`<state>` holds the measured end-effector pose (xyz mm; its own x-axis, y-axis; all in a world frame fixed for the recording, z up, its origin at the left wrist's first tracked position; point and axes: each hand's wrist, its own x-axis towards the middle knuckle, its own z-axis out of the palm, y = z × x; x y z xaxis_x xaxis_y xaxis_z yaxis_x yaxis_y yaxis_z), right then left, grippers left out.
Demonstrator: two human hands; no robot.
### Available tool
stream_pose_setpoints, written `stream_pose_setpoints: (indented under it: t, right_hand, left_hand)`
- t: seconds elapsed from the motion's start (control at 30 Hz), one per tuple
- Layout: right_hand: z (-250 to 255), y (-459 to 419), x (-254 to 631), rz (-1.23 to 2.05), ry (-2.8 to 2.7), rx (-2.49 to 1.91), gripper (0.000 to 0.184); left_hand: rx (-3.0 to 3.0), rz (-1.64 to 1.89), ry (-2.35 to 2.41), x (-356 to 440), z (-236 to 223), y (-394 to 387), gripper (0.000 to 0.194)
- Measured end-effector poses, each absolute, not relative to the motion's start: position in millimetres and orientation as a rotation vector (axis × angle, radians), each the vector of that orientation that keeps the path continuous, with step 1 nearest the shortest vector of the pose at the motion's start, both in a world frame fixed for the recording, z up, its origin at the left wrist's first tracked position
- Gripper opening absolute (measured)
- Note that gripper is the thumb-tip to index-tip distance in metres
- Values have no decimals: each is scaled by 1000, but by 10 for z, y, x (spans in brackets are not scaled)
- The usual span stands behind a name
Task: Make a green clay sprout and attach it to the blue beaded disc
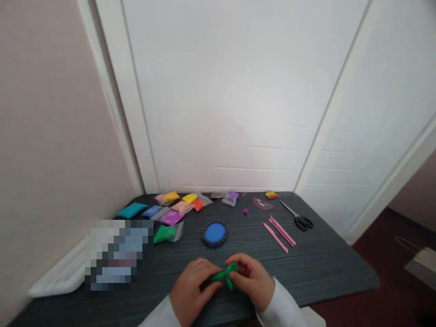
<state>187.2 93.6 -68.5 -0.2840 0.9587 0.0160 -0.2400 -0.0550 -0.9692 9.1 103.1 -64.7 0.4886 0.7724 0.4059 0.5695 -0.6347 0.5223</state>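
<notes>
Both hands are on one piece of green modelling clay (219, 276), just above the front part of the dark table. It has a stem-like length and a wider, curled, cup-like end. My left hand (192, 290) pinches the stem between thumb and fingers. On the flared end, my right hand (254, 282) presses with thumb and forefinger, hiding part of it. Beyond the hands lies a round blue clay disc (215, 232) with a dark, beaded-looking rim. A tiny green bit (243, 243) rests on the table to the right of that disc.
Packets of coloured clay, among them a green packet (165, 233) and a teal packet (131, 210), lie at the back left. Pink modelling tools (279, 234), scissors (299, 219), a purple lump (245, 211) and a pink protractor-like piece (262, 203) are on the right. White panels rise behind the table (327, 268).
</notes>
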Motion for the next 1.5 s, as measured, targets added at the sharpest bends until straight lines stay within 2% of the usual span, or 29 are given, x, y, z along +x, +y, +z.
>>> stream_pose_setpoints:
  t: [0.07, 0.17, 0.27, 0.47, 0.73, 0.93, 1.1, 1.5]
  right_hand:
    - [-673, 920, 1886, 1554, -1243, -881, 26]
    - [-677, 911, 1897, 1572, -1269, -899, 24]
    - [-680, 905, 1901, 1592, -1272, -898, 24]
    - [-687, 913, 1918, 1585, -1266, -894, 25]
    - [-675, 907, 1920, 1542, -1291, -920, 28]
    - [-662, 903, 1921, 1525, -1297, -916, 29]
    - [-686, 909, 1923, 1521, -1271, -923, 29]
    - [-698, 916, 1931, 1517, -1297, -896, 26]
  left_hand:
    - [2387, 893, 1140, 98, -608, 1003, 28]
    - [2369, 905, 1133, 110, -574, 979, 16]
    - [2360, 921, 1126, 114, -547, 965, 13]
    - [2334, 921, 1147, 112, -526, 966, 22]
    - [2372, 901, 1113, 108, -524, 987, 15]
    - [2359, 925, 1125, 116, -512, 968, 22]
    - [2357, 930, 1101, 121, -513, 962, 16]
    - [2367, 935, 1067, 117, -490, 958, 17]
